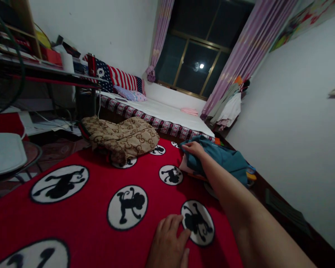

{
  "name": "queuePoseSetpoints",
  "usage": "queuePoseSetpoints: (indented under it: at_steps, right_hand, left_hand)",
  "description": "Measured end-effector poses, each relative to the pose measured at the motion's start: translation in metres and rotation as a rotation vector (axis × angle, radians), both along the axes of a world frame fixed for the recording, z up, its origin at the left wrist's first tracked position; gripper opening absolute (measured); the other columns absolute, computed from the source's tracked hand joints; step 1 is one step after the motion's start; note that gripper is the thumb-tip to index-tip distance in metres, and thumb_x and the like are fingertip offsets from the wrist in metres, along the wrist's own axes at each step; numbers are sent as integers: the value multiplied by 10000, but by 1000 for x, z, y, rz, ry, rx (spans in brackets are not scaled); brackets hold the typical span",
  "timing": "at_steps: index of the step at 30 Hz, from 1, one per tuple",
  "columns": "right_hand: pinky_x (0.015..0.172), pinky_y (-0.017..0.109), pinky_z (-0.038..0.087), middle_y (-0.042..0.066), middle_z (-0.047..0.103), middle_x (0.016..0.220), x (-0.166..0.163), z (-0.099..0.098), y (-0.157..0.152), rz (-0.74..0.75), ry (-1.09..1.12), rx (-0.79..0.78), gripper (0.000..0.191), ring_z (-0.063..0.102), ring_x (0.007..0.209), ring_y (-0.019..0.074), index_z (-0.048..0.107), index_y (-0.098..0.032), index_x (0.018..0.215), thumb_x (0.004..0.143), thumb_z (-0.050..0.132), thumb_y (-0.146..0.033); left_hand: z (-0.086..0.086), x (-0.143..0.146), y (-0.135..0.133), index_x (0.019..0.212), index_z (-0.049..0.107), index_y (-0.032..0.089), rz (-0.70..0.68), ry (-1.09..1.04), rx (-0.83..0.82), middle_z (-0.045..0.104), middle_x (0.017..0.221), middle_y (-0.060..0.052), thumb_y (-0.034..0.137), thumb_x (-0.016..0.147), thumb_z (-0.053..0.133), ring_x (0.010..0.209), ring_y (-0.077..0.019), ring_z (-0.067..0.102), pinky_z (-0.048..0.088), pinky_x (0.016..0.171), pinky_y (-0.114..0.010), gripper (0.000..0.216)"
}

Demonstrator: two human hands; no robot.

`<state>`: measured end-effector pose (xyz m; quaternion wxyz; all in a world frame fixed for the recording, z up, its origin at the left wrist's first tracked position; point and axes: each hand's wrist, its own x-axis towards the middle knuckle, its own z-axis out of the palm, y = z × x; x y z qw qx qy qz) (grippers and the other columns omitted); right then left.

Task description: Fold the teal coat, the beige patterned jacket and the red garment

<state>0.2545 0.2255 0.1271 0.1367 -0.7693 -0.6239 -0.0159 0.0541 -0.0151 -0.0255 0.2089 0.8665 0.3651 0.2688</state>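
My right hand [194,149] reaches far forward and rests on a teal garment [229,158] heaped at the far right edge of a red blanket [95,178] printed with white circles and black monkeys. A pink cloth [185,166] peeks out under the teal one. Whether the fingers grip the fabric cannot be seen. My left hand [169,243] lies flat on the red blanket near the bottom of the view, fingers spread, holding nothing.
A tan patterned garment [123,137] lies bunched at the blanket's far left. Beyond it is a second bed [167,111] with a white sheet, striped pillows and a pink folded cloth. Shelves and a desk stand left; a white wall runs along the right.
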Motion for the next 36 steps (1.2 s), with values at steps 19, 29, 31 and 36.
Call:
queuePoseSetpoints:
  at_steps: [19,29,31,36]
  right_hand:
    - [1098,623,181,76,348,1525,49,-20,-148,-179,-127,287,472,242,1424,311,478,-261,1390,947,415,-411]
    - [1099,448,335,103,514,1404,-76,-92,-226,297,479,430,342,466,1298,250,670,-223,1138,806,584,-230]
    - [1054,412,400,103,619,1268,-107,-122,-245,229,738,475,313,561,1191,233,689,-210,1079,798,550,-204]
    - [969,386,476,96,688,1092,-139,-150,-256,63,1156,573,376,640,1033,228,647,-166,1073,710,551,-183]
  left_hand:
    - [21,-3,-6,1096,682,295,40,-58,-112,554,1327,-44,144,790,549,1239,-242,454,331,1064,-424,367]
    - [13,-4,13,1038,682,199,87,-438,-180,643,1107,-90,55,766,437,1065,-215,577,432,973,-390,393]
    - [12,-9,20,985,687,172,156,-589,-230,645,1074,-101,58,766,419,1018,-206,604,463,947,-371,364]
    - [14,-21,29,818,691,160,226,-719,-285,657,986,-97,117,756,479,947,-216,634,505,893,-379,225]
